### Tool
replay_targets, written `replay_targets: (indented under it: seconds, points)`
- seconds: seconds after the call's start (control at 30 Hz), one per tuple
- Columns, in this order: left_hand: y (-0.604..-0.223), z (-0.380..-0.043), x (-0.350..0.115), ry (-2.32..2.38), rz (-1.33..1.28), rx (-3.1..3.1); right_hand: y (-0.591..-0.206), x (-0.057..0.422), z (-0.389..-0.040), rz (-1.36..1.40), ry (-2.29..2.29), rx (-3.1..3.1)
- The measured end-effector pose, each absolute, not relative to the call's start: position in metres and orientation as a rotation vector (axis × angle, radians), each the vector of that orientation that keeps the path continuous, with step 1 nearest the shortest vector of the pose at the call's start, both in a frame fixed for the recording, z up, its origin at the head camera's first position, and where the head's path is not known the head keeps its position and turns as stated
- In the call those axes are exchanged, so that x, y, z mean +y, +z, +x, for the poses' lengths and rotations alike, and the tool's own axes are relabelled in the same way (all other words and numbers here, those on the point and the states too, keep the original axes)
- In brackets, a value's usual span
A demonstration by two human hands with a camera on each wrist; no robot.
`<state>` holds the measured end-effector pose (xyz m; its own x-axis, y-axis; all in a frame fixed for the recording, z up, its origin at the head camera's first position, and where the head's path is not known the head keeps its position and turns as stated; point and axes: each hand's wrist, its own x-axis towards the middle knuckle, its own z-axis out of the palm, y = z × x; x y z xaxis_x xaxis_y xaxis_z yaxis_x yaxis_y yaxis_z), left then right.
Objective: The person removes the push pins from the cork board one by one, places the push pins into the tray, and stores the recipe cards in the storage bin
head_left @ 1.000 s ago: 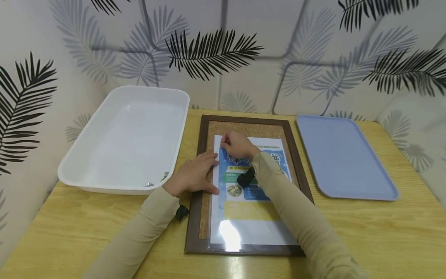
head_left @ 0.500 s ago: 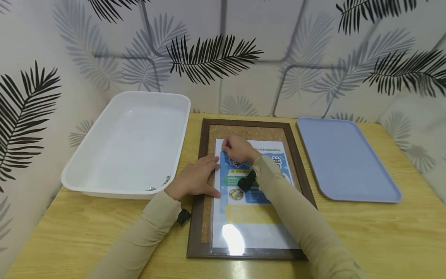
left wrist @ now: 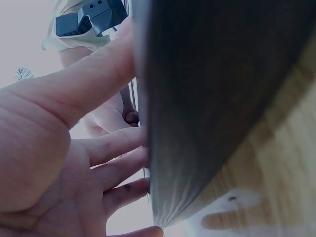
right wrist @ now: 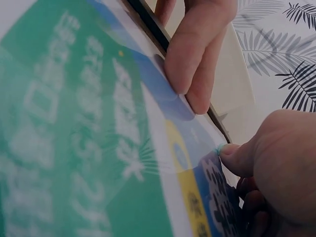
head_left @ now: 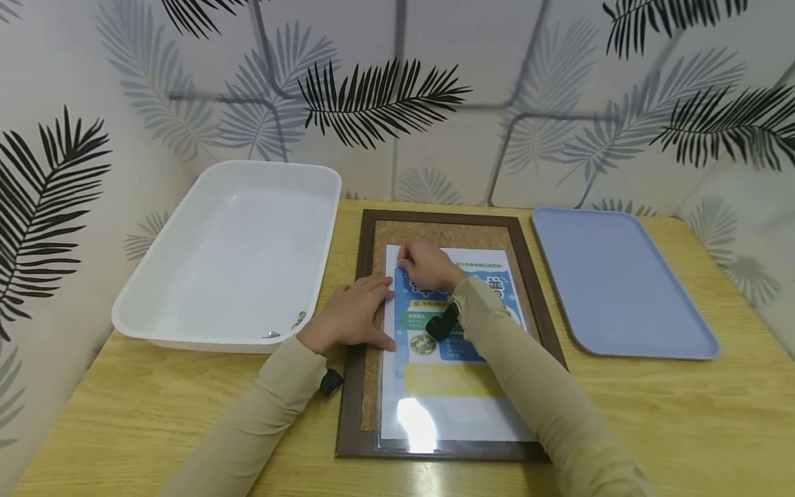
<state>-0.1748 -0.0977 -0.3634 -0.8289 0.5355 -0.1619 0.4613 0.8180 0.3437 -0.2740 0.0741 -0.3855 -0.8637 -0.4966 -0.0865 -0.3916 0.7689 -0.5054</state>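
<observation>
A cork board (head_left: 366, 414) with a dark brown frame lies on the table. On it is a printed poster (head_left: 447, 381) in blue, green and yellow, under clear shiny plastic. My left hand (head_left: 349, 314) spreads its fingers over the board's left side, thumb and fingertips at the poster's left edge. My right hand (head_left: 428, 264) is at the poster's upper left corner, fingers curled. In the right wrist view its thumb presses a small pale-teal pushpin (right wrist: 220, 148) at the sheet's edge; most of the pin is hidden. The left wrist view shows the frame's dark side (left wrist: 197, 98) close up.
A deep white tray (head_left: 230, 241) stands left of the board, with a few small metallic and green pieces (head_left: 299, 319) in its near right corner. To the right lies a flat blue-lilac tray (head_left: 621, 283). A leaf-patterned wall covering (head_left: 447, 159) rises behind the table.
The head view has shifted slightly, so everything sits a little lower and further right. Both hands keep their places on the poster.
</observation>
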Motion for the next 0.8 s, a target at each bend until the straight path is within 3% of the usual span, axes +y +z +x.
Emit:
replay_targets:
  seconds: [0.8]
  points:
    - [-0.3646,-0.1752,-0.0937,0.422,0.768,2.746,-0.3947,0.0838,-0.2713,-0.859,-0.882,2.681]
